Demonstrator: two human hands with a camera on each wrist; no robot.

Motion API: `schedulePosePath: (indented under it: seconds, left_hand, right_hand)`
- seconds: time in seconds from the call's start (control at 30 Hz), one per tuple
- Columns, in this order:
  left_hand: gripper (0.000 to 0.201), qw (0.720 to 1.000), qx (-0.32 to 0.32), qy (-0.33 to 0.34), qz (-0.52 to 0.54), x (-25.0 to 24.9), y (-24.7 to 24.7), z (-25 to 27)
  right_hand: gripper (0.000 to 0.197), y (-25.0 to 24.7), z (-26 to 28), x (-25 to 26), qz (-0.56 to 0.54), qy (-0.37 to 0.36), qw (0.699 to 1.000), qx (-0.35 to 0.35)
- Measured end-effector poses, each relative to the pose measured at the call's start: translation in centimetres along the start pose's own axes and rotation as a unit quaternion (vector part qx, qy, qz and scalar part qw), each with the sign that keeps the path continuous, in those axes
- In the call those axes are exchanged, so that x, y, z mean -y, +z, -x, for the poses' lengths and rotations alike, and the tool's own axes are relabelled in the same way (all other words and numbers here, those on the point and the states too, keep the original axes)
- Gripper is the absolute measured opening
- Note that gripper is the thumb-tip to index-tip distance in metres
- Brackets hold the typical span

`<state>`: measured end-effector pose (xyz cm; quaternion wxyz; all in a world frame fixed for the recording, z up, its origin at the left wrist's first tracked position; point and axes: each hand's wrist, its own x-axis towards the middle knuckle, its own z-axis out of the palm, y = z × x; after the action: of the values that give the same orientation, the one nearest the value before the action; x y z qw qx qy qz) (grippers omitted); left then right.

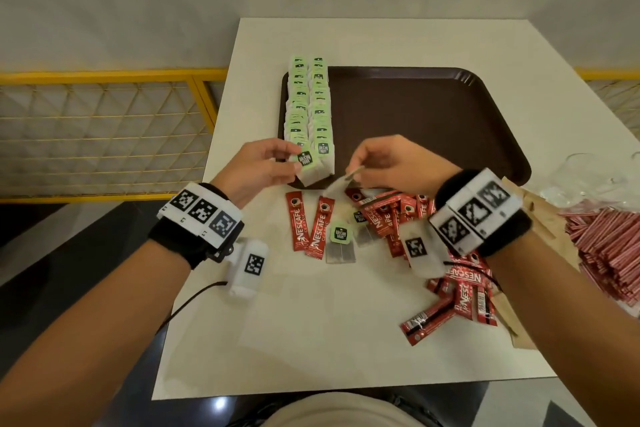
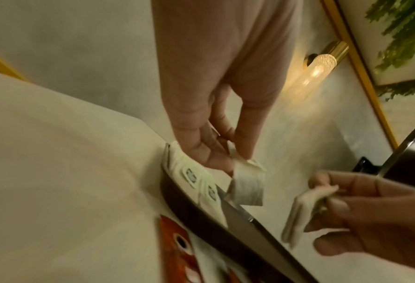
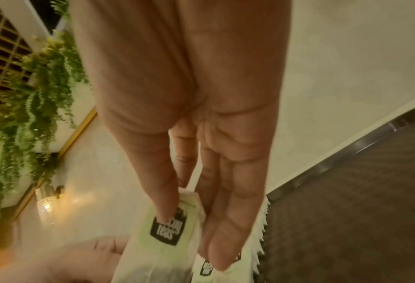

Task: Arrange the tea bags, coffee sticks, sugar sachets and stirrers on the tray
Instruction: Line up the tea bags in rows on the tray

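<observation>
Two neat rows of tea bags [image 1: 308, 104] are already sitting along the left edge of the brown tray [image 1: 433, 121], so the tea part is looking nearly done. The person's left hand [image 1: 256, 166] is pinching one tea bag [image 1: 306, 163] by its green tag right at the near end of the left row, and the right hand [image 1: 391, 163] is pinching another tea bag [image 1: 343, 180] just beside the tray's front rim. Both grips are narrow, thumb against fingertips, each holding a bag.

Everything else is waiting on the worktop [image 1: 311, 322]: a pile of red coffee sticks [image 1: 398, 215], two loose tea bags [image 1: 341, 243] lying among them, and a heap of red-striped stirrers [image 1: 606, 246] off to the right. Can't make out the sugar sachets for sure.

What's probably going to bite here: those rows are overlapping like shingles, so pushing a new bag in at the front could be nudging the whole line crooked or tipping bags over the rim. The bags are limp and light too, so one held only by the tag could be swinging and landing skewed. And the right wrist is hovering over the coffee pile, so a careless sweep could be scattering sticks off the edge.
</observation>
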<state>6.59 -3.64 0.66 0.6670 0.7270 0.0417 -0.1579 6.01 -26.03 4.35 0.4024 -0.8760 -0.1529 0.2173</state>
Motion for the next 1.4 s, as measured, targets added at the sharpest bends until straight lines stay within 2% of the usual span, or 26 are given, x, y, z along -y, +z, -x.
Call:
schedulePosePath:
  seconds: [0.07, 0.17, 0.3, 0.53, 0.6, 0.7, 0.8, 0.9, 1.13, 1.4]
  left_hand:
    - [0.022, 0.999, -0.017, 0.004, -0.031, 0.0, -0.4, -1.2]
    - [0.021, 0.991, -0.012, 0.014, -0.132, 0.2, -0.7, -3.1]
    - [0.022, 0.966, -0.012, 0.045, -0.253, 0.7, -0.9, -4.8]
    - [0.021, 0.910, -0.046, 0.110, -0.397, 0.3, -0.9, -5.3]
    - [0.023, 0.899, -0.051, 0.126, -0.416, 0.4, -0.8, -5.0]
    - [0.027, 0.882, -0.008, 0.141, -0.449, 0.5, -0.6, -4.4]
    - [0.031, 0.863, 0.016, 0.132, -0.487, 0.7, -0.4, -4.2]
    - [0.031, 0.848, 0.027, 0.115, -0.516, 0.8, -0.2, -4.2]
    - [0.033, 0.838, 0.021, 0.111, -0.534, 0.8, 0.0, -4.3]
    - [0.033, 0.836, 0.004, 0.112, -0.537, 0.8, 0.1, -4.6]
  right_hand:
    - [0.011, -0.5, -2.1, 0.5, -0.028, 0.017, 0.999, 0.010]
    - [0.011, -0.3, -5.6, 0.7, 0.044, 0.053, 0.997, 0.028]
    - [0.027, 0.8, -8.8, 0.5, 0.083, 0.103, 0.991, 0.035]
    - [0.030, 2.1, -10.1, 0.2, 0.122, 0.105, 0.987, -0.014]
    - [0.029, 2.2, -9.9, -0.1, 0.133, 0.092, 0.986, -0.040]
    - [0.031, 2.0, -8.9, -0.6, 0.172, 0.074, 0.981, -0.054]
    - [0.038, 2.1, -7.6, -1.0, 0.209, 0.072, 0.975, -0.023]
    - [0.035, 2.6, -7.7, -1.0, 0.223, 0.078, 0.972, -0.006]
    - [0.021, 3.3, -8.5, -0.1, 0.216, 0.082, 0.973, -0.003]
    - [0.021, 3.4, -8.8, -0.3, 0.206, 0.087, 0.974, -0.033]
